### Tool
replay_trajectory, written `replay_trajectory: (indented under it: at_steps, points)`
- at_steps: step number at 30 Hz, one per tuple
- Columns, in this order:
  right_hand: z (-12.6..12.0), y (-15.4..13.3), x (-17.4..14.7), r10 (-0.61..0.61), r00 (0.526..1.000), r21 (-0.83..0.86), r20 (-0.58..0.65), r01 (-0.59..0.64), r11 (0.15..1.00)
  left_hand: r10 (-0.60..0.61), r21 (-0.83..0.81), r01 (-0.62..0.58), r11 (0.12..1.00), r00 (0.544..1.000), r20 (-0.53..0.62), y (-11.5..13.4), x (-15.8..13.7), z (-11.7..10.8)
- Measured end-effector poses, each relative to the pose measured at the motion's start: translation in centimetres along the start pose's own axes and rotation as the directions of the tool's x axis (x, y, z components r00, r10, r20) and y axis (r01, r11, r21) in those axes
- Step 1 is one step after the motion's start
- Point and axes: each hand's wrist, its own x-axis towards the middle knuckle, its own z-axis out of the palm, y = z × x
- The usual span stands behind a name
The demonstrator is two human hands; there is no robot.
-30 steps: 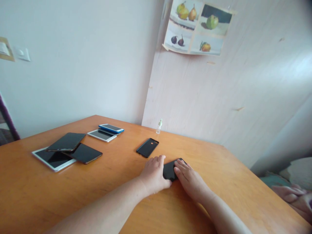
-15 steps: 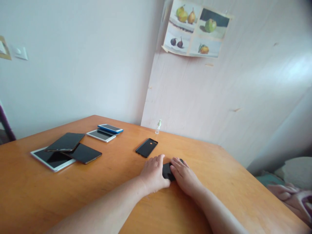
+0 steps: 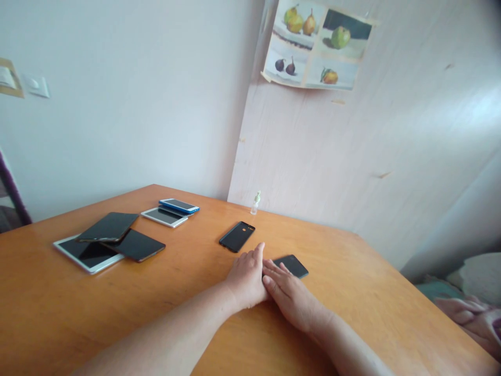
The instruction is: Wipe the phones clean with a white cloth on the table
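The right hand (image 3: 291, 297) lies flat, fingers straight, over the left end of a black smartphone (image 3: 295, 265) on the wooden table (image 3: 97, 313). The left hand (image 3: 246, 277) meets that end; whether it grips is hidden. If its hold is loose, a sideways push from the right hand could probably slide the phone. Farther off lie a black phone case (image 3: 237, 236) and, upright, a small bottle (image 3: 254, 206).

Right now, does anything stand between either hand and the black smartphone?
Nothing visible does: the right hand partly covers the black smartphone, the left hand sits by its hidden end; the black phone case lies apart.
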Motion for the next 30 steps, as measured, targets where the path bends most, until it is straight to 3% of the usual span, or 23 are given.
replay_trajectory:
  at_steps: [2,3,6,8,10,13,15,17,21,23,27,30]
  points:
    - [-0.1,-0.4,-0.1,-0.040,0.999,0.021,0.028,0.040,0.999,0.001,0.000,-0.001,1.000,1.000,0.004,0.1,0.0,-0.1]
    - [-0.2,0.2,-0.1,0.003,1.000,0.000,0.009,-0.003,1.000,0.002,0.001,-0.002,1.000,1.000,0.007,0.1,0.0,-0.1]
    - [-0.6,3.2,-0.1,0.244,0.961,-0.104,-0.131,-0.258,0.960,0.000,0.014,-0.001,1.000,0.999,0.033,0.1,0.0,-0.2]
    - [-0.8,4.5,-0.3,0.324,0.928,-0.142,-0.186,-0.351,0.925,0.003,0.024,-0.004,1.000,0.999,0.049,0.2,0.1,-0.2]
    - [-0.8,3.8,-0.6,0.294,0.940,-0.138,-0.170,-0.318,0.938,0.010,0.033,-0.012,0.999,0.999,0.044,0.1,0.1,-0.2]
    - [-0.8,0.6,-1.3,0.099,0.994,-0.060,-0.039,-0.101,0.993,0.034,0.046,-0.035,0.998,0.999,0.021,0.1,0.1,-0.2]
    - [-0.8,-0.9,-1.7,-0.009,0.999,-0.008,0.042,0.009,1.000,0.048,0.053,-0.049,0.997,0.999,0.013,0.1,0.0,-0.3]
    - [-1.1,-0.5,-1.8,0.022,0.999,-0.039,0.037,-0.020,0.999,0.052,0.061,-0.053,0.997,0.999,0.012,0.1,0.1,-0.3]
    - [-1.7,3.1,-1.7,0.280,0.954,-0.221,-0.103,-0.297,0.929,0.073,0.076,-0.074,0.994,0.997,0.018,0.2,0.1,-0.4]
    - [-1.8,3.4,-1.8,0.320,0.939,-0.251,-0.123,-0.341,0.906,0.087,0.082,-0.089,0.993,0.996,0.023,0.2,0.1,-0.4]
    - [-1.5,0.0,-2.5,0.160,0.987,-0.120,-0.021,-0.161,0.980,0.087,0.086,-0.090,0.992,0.995,0.038,0.1,0.0,-0.4]
    - [-1.6,-1.6,-2.8,0.053,0.997,-0.031,0.060,-0.052,0.998,0.082,0.085,-0.084,0.993,0.996,0.023,0.0,-0.1,-0.4]
